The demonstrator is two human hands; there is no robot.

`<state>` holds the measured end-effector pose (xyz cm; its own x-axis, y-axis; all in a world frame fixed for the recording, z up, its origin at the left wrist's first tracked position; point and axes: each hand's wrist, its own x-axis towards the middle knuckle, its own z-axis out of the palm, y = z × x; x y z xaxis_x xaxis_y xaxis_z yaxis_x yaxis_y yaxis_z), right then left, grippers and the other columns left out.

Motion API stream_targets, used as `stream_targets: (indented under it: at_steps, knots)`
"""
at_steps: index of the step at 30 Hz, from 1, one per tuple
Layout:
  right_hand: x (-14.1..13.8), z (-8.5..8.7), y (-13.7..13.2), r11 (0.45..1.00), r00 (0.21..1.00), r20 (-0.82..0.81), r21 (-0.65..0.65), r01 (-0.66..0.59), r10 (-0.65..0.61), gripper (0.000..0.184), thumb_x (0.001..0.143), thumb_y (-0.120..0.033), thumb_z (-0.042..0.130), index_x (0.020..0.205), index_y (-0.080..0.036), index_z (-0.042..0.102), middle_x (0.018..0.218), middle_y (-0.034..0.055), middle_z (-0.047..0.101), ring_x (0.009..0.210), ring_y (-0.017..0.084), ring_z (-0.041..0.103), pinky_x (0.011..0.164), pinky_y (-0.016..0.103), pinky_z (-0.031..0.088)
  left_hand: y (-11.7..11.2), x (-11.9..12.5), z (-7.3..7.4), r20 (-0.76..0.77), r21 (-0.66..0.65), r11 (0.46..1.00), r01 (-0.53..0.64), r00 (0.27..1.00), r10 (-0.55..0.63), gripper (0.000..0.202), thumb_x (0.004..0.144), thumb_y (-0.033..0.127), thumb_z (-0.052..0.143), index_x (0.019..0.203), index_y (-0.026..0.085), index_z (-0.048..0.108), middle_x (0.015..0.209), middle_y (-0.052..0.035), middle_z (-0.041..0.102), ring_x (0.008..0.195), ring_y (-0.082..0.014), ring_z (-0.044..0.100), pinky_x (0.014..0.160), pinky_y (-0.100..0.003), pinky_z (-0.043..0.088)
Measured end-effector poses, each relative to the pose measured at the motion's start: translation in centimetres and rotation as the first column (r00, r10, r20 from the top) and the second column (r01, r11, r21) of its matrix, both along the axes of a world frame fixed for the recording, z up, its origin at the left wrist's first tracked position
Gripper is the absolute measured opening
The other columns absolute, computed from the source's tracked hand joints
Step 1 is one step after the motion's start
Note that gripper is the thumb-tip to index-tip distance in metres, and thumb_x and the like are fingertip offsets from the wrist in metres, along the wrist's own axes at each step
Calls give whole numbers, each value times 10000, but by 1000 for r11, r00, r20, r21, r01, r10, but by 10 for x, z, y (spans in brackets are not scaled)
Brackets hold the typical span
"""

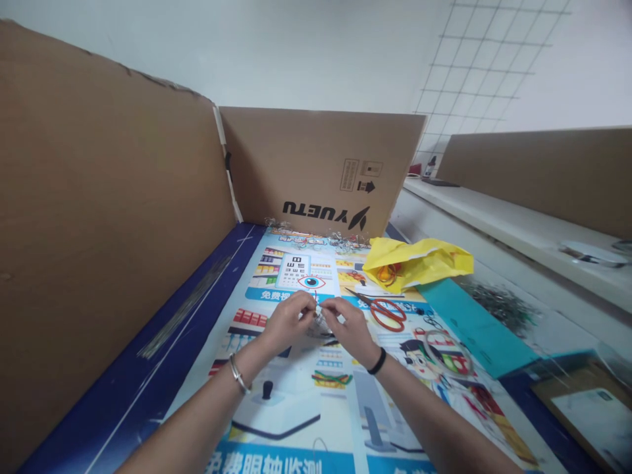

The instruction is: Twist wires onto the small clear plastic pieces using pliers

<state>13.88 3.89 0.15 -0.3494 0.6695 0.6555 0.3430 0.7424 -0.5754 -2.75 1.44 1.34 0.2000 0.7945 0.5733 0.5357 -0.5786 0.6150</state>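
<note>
My left hand (pixel 291 320) and my right hand (pixel 351 327) meet above the printed poster, fingertips pinched and nearly touching. Between them is a small piece of thin wire (pixel 320 322), silvery and looped, mostly covered by the fingers; its exact shape cannot be made out. Red-handled scissors (pixel 388 315) lie just beyond my right hand, blades pointing away to the left. Closer to me, a small bunch of green, yellow and red strips (pixel 330 380) rests below the hands. A bracelet circles my left wrist and a black band my right.
Cardboard panels (pixel 316 164) wall the back and left. At right are a yellow bag (pixel 424 262), a coil of pale wire (pixel 447 352), a teal strip (pixel 474 322) and a heap of wire bits (pixel 498 306). Straight wires (pixel 185 308) lie at left; silvery scraps (pixel 345 241) lie at the back.
</note>
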Motion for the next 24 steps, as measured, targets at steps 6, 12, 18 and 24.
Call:
stream_targets:
  at_steps: [6,12,18,24]
  knots:
    - [-3,-1,2,999,1000,8,-32,-7,7,187,809,-172,527,942,-207,653,857,45,694,691,142,625,624,265,515,1,-1,-6,-14,100,994,37,999,-36,157,822,75,438,762,191,525,837,-42,583,858,-159,542,776,-302,441]
    - [-3,0,3,998,999,23,-36,-42,43,153,810,-170,526,865,-212,663,783,28,691,716,150,631,653,265,507,1,-1,-8,-12,108,993,53,999,-52,161,833,77,445,773,199,532,822,-34,569,849,-159,530,763,-293,437]
    - [-2,3,-2,999,1000,15,-51,-12,13,121,775,-144,532,771,-203,638,700,12,640,643,137,575,617,248,460,1,-2,-8,20,94,992,89,996,-91,153,821,69,448,782,193,528,814,-34,574,825,-160,536,760,-292,431]
    - [3,7,-3,995,1000,-3,-96,30,-31,148,697,-94,504,649,-192,605,595,-12,550,562,120,497,552,233,397,5,-10,-2,84,119,989,-84,994,75,117,827,105,486,747,188,509,814,-31,587,823,-162,541,766,-303,410]
